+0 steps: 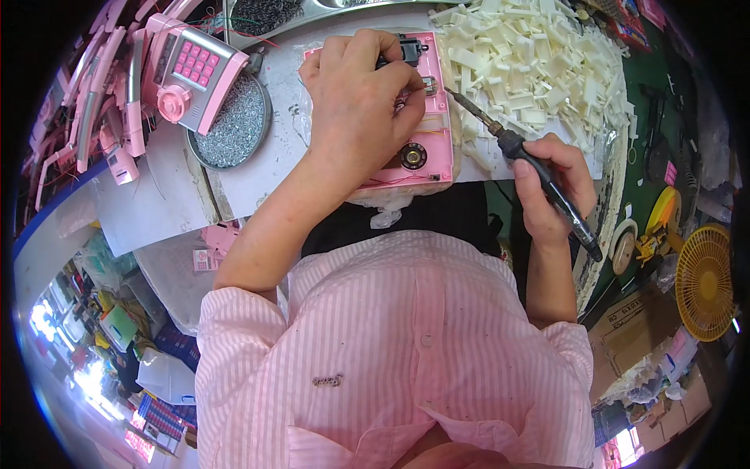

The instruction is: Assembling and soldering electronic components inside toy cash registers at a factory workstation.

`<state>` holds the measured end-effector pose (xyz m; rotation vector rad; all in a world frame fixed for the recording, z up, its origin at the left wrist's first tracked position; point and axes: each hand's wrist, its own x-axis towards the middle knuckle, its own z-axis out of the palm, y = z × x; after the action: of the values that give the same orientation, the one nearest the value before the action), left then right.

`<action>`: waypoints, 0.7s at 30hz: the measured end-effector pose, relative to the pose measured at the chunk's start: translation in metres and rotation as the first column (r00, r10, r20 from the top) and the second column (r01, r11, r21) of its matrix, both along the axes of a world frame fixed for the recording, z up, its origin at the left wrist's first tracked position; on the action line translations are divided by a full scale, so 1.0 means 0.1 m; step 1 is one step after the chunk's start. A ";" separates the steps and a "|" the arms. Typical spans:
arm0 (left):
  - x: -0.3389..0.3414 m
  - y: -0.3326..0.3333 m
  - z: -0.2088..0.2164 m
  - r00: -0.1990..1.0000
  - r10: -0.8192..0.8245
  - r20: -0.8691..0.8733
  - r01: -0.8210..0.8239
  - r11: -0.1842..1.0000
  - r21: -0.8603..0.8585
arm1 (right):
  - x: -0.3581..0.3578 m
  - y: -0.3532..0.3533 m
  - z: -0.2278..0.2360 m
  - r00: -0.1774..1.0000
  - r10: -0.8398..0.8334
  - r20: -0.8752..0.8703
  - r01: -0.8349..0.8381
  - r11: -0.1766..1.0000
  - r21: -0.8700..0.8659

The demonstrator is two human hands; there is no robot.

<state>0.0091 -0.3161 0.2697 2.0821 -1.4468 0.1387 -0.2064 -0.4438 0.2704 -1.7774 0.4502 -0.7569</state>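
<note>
In front of me lies an open pink plastic housing (435, 148) with a round black part (412, 156) near its lower edge and a black part (411, 51) at the top. My left hand (355, 102) is over the housing, its fingers closed in a pinch close to a small metal part (430, 84). What they pinch is hidden. A black-handled soldering iron (547, 184) is gripped in my right hand (558, 176). Its tip points up and left, beside the housing's right edge near the small metal part.
A heap of cream plastic pieces (539, 62) covers the table at the right. Left of the housing stands a round dish of small screws (230, 129), with a pink keypad unit (191, 70) overlapping it. More pink housings (98, 102) are piled further left. A yellow fan (705, 283) stands at far right.
</note>
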 end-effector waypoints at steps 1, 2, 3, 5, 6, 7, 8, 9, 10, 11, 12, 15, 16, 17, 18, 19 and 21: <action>0.00 0.00 -0.01 1.000 0.001 0.003 -0.001 1.000 0.001 | 0.00 0.00 0.00 1.000 -0.009 0.005 0.009 1.000 -0.003; 0.00 0.00 -0.01 1.000 0.003 0.007 -0.003 1.000 0.003 | 0.00 0.00 -0.01 1.000 -0.019 0.009 0.019 1.000 -0.006; 0.00 0.00 -0.01 1.000 0.002 0.001 -0.002 1.000 -0.010 | 0.00 -0.01 0.00 1.000 -0.026 0.014 0.026 1.000 -0.009; -0.01 -0.01 -0.01 1.000 0.002 -0.012 -0.002 0.999 -0.034 | 0.01 -0.01 0.02 1.000 -0.027 0.008 0.027 1.000 -0.003; -0.01 0.00 -0.01 1.000 0.006 -0.003 -0.006 1.000 -0.016 | 0.00 -0.01 0.03 1.000 -0.029 0.004 0.029 1.000 0.000; -0.01 0.00 0.01 1.000 0.010 0.006 -0.010 1.000 0.002 | 0.00 -0.02 0.03 1.000 -0.027 0.004 0.027 1.000 -0.015; -0.01 0.01 0.02 1.000 0.014 0.015 -0.015 1.000 0.020 | 0.01 -0.03 0.03 1.000 -0.024 0.004 0.024 0.999 -0.029; -0.02 0.01 0.02 1.000 0.013 0.015 -0.013 1.000 0.018 | 0.01 -0.04 0.03 1.000 -0.021 0.003 0.021 0.999 -0.043; -0.02 0.01 0.02 1.000 0.012 0.014 -0.012 1.000 0.015 | 0.01 -0.05 0.03 1.000 -0.016 0.006 0.017 0.999 -0.044; -0.02 0.01 0.02 1.000 0.011 0.014 -0.011 1.000 0.013 | 0.01 -0.05 0.03 1.000 -0.012 0.009 0.012 0.999 -0.044; -0.01 0.01 0.00 1.000 0.006 0.005 -0.006 1.000 -0.005 | 0.01 -0.06 0.03 1.000 -0.006 0.013 0.007 0.999 -0.043; -0.01 0.00 -0.03 1.000 -0.002 -0.009 0.002 0.999 -0.038 | 0.02 -0.06 0.04 1.000 -0.005 0.025 0.006 0.999 -0.037; -0.02 0.00 -0.02 1.000 -0.001 -0.008 0.001 0.999 -0.036 | 0.02 -0.06 0.05 1.000 -0.009 0.020 0.010 0.999 -0.031; -0.02 0.00 -0.01 1.000 0.000 -0.006 -0.001 0.999 -0.034 | 0.03 -0.06 0.05 1.000 -0.013 0.014 0.014 1.000 -0.025; -0.02 -0.01 -0.01 1.000 0.007 -0.005 -0.007 1.000 -0.028 | 0.02 -0.06 0.05 1.000 -0.017 0.008 0.017 1.000 -0.019; -0.03 -0.02 0.00 1.000 0.013 -0.005 -0.013 1.000 -0.022 | 0.03 -0.06 0.04 1.000 -0.018 0.006 0.018 1.000 -0.020; -0.04 -0.04 -0.01 1.000 0.023 -0.003 -0.023 1.000 -0.016 | 0.06 -0.05 0.01 1.000 -0.020 0.000 0.020 1.000 -0.025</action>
<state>0.0051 -0.3198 0.2691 2.0860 -1.4160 0.1563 -0.2007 -0.4489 0.2716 -1.7982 0.4608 -0.7790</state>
